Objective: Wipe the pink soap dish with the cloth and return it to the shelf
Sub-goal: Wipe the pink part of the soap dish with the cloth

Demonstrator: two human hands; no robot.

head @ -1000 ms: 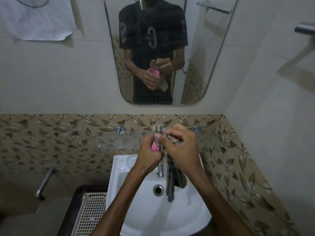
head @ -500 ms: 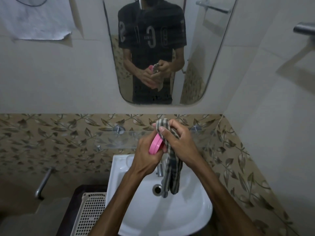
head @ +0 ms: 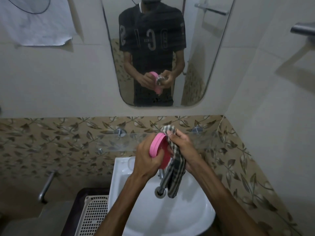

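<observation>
Pink soap dish (head: 157, 148) is held on edge over the white washbasin (head: 187, 217), just in front of the glass shelf (head: 119, 142). The left hand (head: 147, 160) grips it, fingers curled round its rim. The right hand (head: 183, 147) pinches the checked cloth (head: 175, 169) against the dish's inner face, and the loose end of the cloth hangs down towards the drain (head: 159, 191). Wiping looks to be under way, and the return to the shelf is not yet done. Next, I'd say, the cloth must come off the dish and the left hand must turn it level, then reach forward to set it flat on the glass.
</observation>
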